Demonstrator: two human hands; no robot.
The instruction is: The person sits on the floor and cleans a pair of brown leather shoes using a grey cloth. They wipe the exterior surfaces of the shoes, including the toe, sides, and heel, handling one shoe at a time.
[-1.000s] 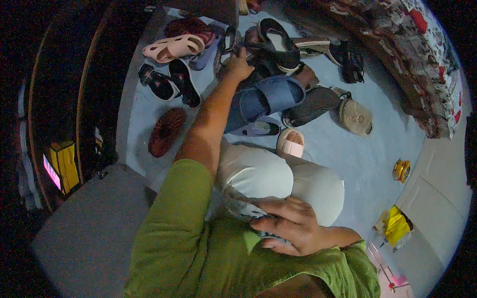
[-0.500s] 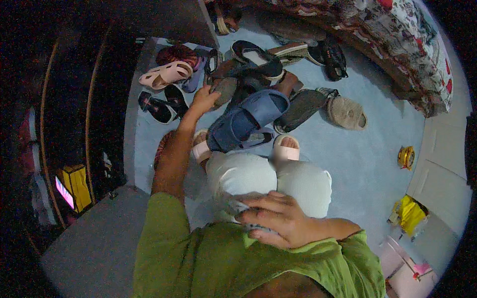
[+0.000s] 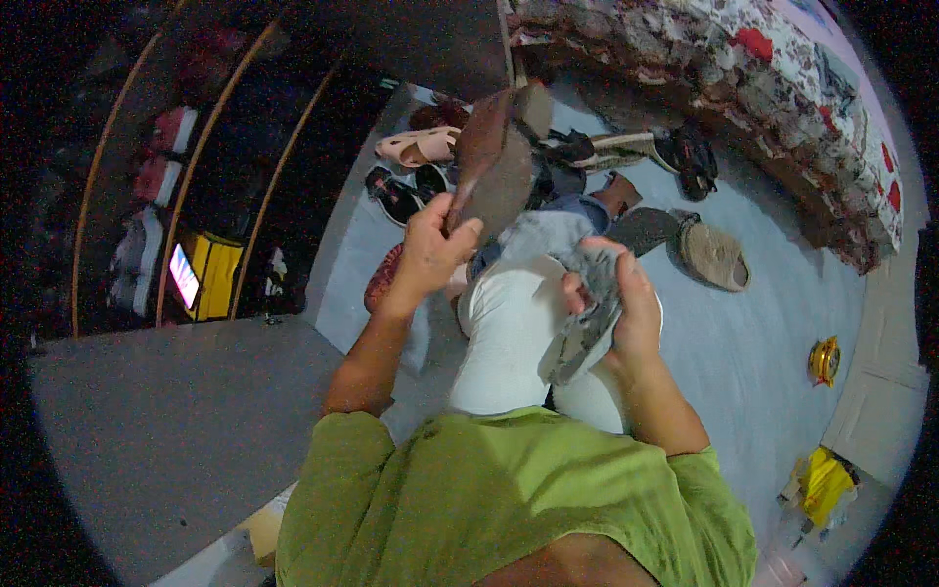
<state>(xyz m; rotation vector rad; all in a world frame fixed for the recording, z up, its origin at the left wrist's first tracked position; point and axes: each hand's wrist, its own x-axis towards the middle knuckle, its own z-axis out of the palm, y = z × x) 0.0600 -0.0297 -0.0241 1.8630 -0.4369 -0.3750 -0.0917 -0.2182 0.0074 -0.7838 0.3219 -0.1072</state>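
My left hand [image 3: 433, 249] is closed on the heel end of a brown shoe [image 3: 494, 161], which is raised above the pile with its flat sole partly showing. In my right hand [image 3: 631, 308] is a crumpled, stained grey cloth [image 3: 577, 259], held over my white-trousered knees. The shoe and the cloth are apart. Beyond my knees, the pile of footwear on the floor includes a pale pink clog [image 3: 416, 147], black sandals [image 3: 391, 196] and a beige slipper [image 3: 716, 256]. The lifted shoe hides part of the pile.
A dark shelf unit with a yellow box [image 3: 215, 277] and a lit screen [image 3: 183, 275] stands at left. At the far right hangs a floral bed cover [image 3: 782, 108]. A small gold clock-like object [image 3: 825, 361] and a yellow packet [image 3: 827, 486] lie along the right wall.
My left hand has lifted the brown shoe out of the pile toward me. My right hand has risen from my lap with the cloth, now spread more widely. The view has turned left.
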